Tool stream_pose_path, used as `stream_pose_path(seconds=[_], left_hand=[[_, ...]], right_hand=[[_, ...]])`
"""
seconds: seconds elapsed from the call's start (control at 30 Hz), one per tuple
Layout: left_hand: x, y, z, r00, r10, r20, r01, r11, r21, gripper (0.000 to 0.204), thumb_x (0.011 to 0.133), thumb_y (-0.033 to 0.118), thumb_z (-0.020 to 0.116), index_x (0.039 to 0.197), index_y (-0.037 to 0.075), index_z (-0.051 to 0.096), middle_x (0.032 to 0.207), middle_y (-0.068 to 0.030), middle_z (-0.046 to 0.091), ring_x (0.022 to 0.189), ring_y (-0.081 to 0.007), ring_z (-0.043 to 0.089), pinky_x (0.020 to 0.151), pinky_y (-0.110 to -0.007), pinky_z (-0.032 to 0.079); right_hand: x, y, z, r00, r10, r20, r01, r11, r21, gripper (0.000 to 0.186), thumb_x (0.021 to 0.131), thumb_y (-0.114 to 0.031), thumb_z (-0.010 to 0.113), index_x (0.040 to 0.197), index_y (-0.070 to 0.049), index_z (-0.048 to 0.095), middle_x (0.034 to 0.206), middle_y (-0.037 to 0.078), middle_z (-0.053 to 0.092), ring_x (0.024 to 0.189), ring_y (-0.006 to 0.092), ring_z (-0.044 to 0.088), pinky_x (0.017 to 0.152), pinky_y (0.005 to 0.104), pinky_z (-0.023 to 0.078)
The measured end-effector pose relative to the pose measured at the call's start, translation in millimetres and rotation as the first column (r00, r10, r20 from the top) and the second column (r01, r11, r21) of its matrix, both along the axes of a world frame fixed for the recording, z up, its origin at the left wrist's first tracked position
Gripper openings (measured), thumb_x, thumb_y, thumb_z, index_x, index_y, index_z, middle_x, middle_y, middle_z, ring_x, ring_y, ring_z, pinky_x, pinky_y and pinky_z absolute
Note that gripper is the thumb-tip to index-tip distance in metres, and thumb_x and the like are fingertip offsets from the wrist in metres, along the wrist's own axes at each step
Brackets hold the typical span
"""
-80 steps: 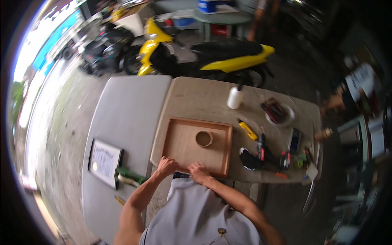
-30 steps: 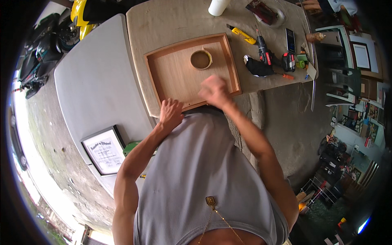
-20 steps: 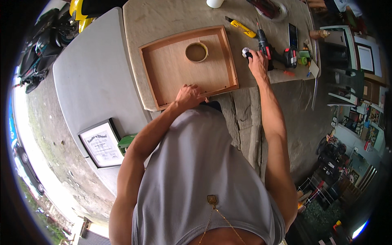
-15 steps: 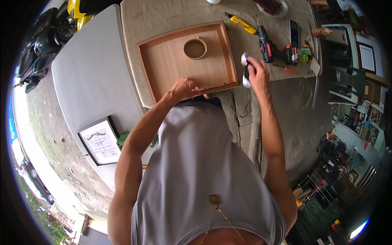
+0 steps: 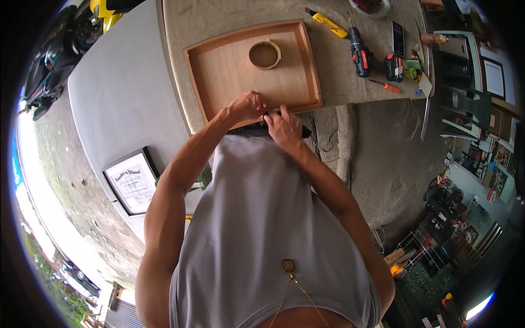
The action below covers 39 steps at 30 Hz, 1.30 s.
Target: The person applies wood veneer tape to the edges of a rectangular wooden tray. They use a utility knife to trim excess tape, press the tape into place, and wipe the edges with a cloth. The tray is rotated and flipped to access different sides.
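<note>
A shallow wooden tray [image 5: 229, 76] with raised sides lies on the covered worktable in front of me. Inside it, toward the far side, rests a roll of brownish tape [image 5: 265, 55]. My left hand [image 5: 249, 105] is at the tray's near rim, its fingers curled closed. Right beside it, my right hand [image 5: 284, 126] bends over the same rim with thumb and fingers pinched together. Whatever either hand pinches is too small or too hidden to make out. Dark material shows under both hands, against my grey shirt.
Right of the tray lie a yellow utility knife [image 5: 330, 25], a cordless drill [image 5: 358, 54], a phone [image 5: 398, 38] and an orange-handled screwdriver [image 5: 389, 87]. A framed certificate [image 5: 131, 180] sits on the grey table [image 5: 120, 87] at left. Motorbikes stand beyond it.
My right hand has come left from beside the tray to its near rim, next to my left hand. The blurred black-and-white thing it carried no longer shows.
</note>
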State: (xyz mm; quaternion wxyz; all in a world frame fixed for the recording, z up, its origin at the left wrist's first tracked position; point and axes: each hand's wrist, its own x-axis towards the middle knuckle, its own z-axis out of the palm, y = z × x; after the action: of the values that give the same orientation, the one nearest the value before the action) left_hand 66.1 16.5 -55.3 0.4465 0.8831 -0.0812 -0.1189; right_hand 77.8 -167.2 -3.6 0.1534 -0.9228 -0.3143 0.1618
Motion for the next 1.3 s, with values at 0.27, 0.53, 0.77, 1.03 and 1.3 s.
stream_pose_path(seconds=[0.27, 0.53, 0.77, 1.03, 1.3], left_hand=[[-2.2, 25.9, 15.4, 0.978, 0.205, 0.030, -0.196, 0.870, 0.452, 0.059, 0.081, 0.043, 0.072, 0.131, 0.020, 0.053, 0.133, -0.0078, 0.046, 0.125, -0.0307, 0.041, 0.099, -0.047, 0.040], [-10.6, 49.2, 3.8, 0.934, 0.286, 0.213, -0.355, 0.786, 0.505, 0.076, 0.071, 0.051, 0.077, 0.135, 0.020, 0.052, 0.150, -0.0128, 0.032, 0.140, -0.0382, 0.026, 0.112, -0.054, 0.027], [-17.3, 51.0, 4.8, 0.927, 0.316, 0.203, -0.375, 0.796, 0.474, 0.072, 0.071, 0.044, 0.079, 0.134, 0.019, 0.053, 0.149, -0.0125, 0.035, 0.139, -0.0369, 0.028, 0.114, -0.051, 0.026], [-85.7, 48.6, 38.0, 0.697, 0.663, 0.273, -0.712, 0.593, 0.376, 0.060, 0.072, 0.030, 0.079, 0.127, 0.018, 0.059, 0.136, -0.0089, 0.046, 0.127, -0.0331, 0.041, 0.108, -0.046, 0.033], [-134.5, -21.8, 19.5, 0.119, 0.969, 0.215, -0.943, 0.043, 0.329, 0.064, 0.079, 0.025, 0.074, 0.136, 0.013, 0.050, 0.126, -0.0176, 0.050, 0.112, -0.0380, 0.050, 0.096, -0.045, 0.042]], right_hand=[[87.4, -65.6, 2.9, 0.977, 0.042, 0.207, -0.013, 0.990, -0.140, 0.025, 0.086, -0.033, 0.065, 0.079, -0.011, 0.074, 0.087, 0.010, 0.061, 0.081, 0.0325, 0.063, 0.071, 0.0474, 0.051], [2.4, 30.7, 6.4, 0.998, 0.038, -0.057, -0.041, 0.998, -0.051, 0.026, 0.084, -0.028, 0.066, 0.076, -0.004, 0.072, 0.089, 0.013, 0.066, 0.085, 0.0303, 0.066, 0.077, 0.0444, 0.053], [22.2, 66.1, -4.5, 0.922, 0.245, -0.301, -0.269, 0.962, -0.043, 0.042, 0.074, -0.045, 0.077, 0.079, -0.003, 0.073, 0.083, 0.019, 0.070, 0.082, 0.0347, 0.069, 0.076, 0.0429, 0.054], [115.0, 0.6, 12.7, 0.811, 0.561, -0.166, -0.581, 0.804, -0.122, 0.028, 0.077, -0.032, 0.075, 0.084, -0.005, 0.071, 0.088, 0.013, 0.067, 0.087, 0.0318, 0.067, 0.078, 0.0411, 0.053], [89.3, 54.6, -3.7, 0.637, 0.757, -0.144, -0.766, 0.643, -0.009, 0.026, 0.078, -0.028, 0.074, 0.086, -0.006, 0.065, 0.086, 0.012, 0.066, 0.086, 0.0310, 0.067, 0.073, 0.0421, 0.054]])
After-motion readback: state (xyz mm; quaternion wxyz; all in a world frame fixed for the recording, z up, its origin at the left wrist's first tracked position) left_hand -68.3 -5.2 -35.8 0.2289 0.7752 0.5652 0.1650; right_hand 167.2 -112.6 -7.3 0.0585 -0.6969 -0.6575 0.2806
